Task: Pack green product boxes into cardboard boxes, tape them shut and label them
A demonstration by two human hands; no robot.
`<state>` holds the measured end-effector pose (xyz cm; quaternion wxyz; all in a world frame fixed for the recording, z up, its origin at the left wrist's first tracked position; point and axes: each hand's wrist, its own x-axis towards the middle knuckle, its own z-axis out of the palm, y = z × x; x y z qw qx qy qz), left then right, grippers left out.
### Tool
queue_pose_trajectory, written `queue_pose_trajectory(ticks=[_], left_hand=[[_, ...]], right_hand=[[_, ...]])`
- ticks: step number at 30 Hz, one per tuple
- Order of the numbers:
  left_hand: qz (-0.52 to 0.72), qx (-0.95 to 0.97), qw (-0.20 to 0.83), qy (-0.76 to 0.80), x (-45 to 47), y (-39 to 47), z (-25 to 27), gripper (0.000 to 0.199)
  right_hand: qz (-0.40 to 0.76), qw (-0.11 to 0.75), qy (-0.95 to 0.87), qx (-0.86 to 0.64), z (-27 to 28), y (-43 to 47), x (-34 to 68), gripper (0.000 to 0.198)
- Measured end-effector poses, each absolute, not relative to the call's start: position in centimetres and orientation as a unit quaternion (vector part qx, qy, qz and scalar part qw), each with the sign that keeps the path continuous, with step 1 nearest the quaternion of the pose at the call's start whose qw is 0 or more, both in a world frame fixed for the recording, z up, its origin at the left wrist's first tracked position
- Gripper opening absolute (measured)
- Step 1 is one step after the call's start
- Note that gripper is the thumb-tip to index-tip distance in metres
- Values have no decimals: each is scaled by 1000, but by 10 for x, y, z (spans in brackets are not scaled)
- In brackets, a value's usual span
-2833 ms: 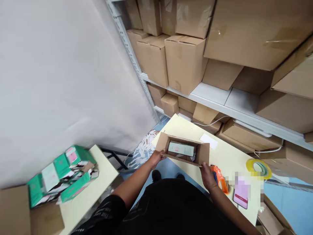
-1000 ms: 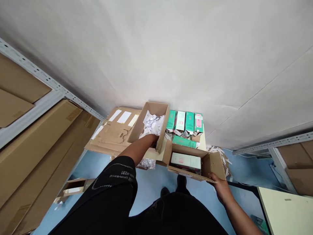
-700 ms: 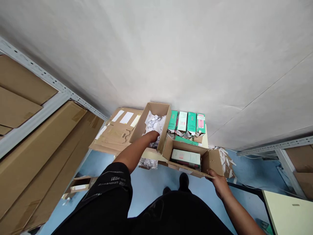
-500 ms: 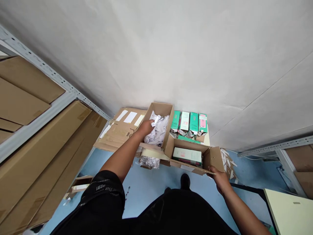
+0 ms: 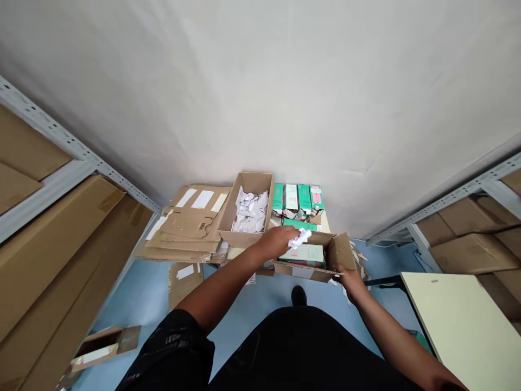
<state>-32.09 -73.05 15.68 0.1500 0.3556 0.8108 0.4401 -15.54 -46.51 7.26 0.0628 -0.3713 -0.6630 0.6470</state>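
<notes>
Box point(image 5: 322, 276), unclosed: pale carton point(image 5: 308, 253) in, wad point(image 5: 300, 239) not yet let go.
Head view: left hand point(image 5: 280, 241), gripping the wad, above the pale carton at the box's left end; right hand point(image 5: 350, 281), closed on the box's right end, beside an outspread flap point(image 5: 342, 251). Bin point(image 5: 241, 239), holding loose paper point(image 5: 251, 214), on the bench point(image 5: 324, 221) beyond; green cartons point(image 5: 304, 198) to its right.

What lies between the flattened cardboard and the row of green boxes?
In the head view, an open carton holding crumpled white paper stands between them.

The left hand point(image 5: 280, 241) grips crumpled white paper point(image 5: 300, 239).
</notes>
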Motion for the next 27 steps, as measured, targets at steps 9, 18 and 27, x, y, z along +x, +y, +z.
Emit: queue_pose_trajectory(ticks=[9,18,27], left_hand=[[437,415,204,771,-293,-711,155,54],[625,116,229,737,-234,-629,120,57],[526,252,320,747,-179,-404,106,47]], right_hand=[[665,91,-607,-426,90,-453,-99,37],[656,175,-547,-490,86,-369,-26,36],[615,257,-492,-560,55,-230,86,42]])
